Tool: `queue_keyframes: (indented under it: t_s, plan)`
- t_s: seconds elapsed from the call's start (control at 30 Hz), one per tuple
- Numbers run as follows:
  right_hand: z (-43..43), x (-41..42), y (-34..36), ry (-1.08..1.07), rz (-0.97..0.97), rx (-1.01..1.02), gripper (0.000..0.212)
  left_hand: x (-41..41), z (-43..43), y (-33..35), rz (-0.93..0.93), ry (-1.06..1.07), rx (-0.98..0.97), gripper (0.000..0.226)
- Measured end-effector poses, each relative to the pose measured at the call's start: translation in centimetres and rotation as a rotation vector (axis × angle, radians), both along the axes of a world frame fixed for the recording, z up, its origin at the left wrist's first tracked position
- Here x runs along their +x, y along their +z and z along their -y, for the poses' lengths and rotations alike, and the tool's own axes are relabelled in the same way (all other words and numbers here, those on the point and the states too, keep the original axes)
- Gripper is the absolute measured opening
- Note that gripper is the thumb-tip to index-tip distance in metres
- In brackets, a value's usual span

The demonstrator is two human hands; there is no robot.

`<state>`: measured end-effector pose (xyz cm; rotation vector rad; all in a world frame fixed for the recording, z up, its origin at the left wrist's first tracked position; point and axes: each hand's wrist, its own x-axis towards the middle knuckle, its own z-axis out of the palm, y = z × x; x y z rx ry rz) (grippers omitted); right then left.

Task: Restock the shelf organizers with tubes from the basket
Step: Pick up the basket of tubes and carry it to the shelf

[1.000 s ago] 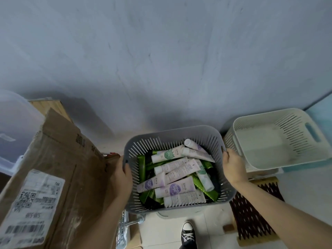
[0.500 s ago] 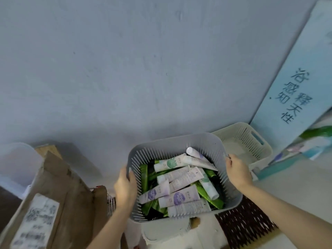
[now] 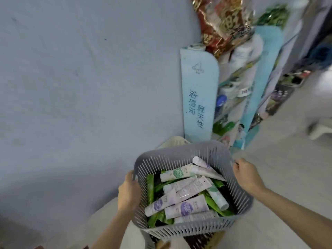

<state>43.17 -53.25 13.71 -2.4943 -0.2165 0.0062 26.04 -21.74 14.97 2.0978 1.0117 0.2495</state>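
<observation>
I carry a grey slotted basket in front of me, held off the floor. My left hand grips its left rim and my right hand grips its right rim. Inside lie several tubes: white and lilac ones with purple flower marks, a white one with a green mark, and dark green ones underneath. No shelf organizer can be made out clearly.
A grey wall fills the left. A pale blue sign board with dark characters leans against it, with blurred display stands of goods to its right. A cream basket's rim peeks out behind the grey one. Pale floor stretches right.
The basket has been lifted and carried rightward; the view swung right, so the cardboard box left the frame and the blue sign and display stands came in. Both hands keep their grips.
</observation>
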Motion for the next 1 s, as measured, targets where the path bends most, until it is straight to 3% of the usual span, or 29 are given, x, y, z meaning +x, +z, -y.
queue_keyframes:
  t_s: [0.2,0.33,0.53,0.73,1.0]
  plan:
    - [14.3,0.4,1.3,-0.224,-0.001,-0.013,0.024,7.5,11.4,-0.2,-0.034,-0.224,0.042,0.033]
    - [23.1,0.2,1.8,-0.378,-0.028,-0.024,0.024,12.5,18.8,-0.1,-0.088,-0.401,0.097,0.015]
    - [33.8,-0.5,2.9,-0.643,-0.046,-0.011,0.024,20.8,29.3,0.0,-0.194,-0.700,0.298,0.026]
    - [41.1,-0.7,3.4,-0.894,-0.050,0.035,0.027,28.8,38.3,-0.5,-0.081,-0.916,0.311,0.028]
    - [48.3,4.2,4.2,-1.167,-0.067,0.121,0.029,42.5,49.8,-1.0,-0.014,-1.118,0.084,0.033]
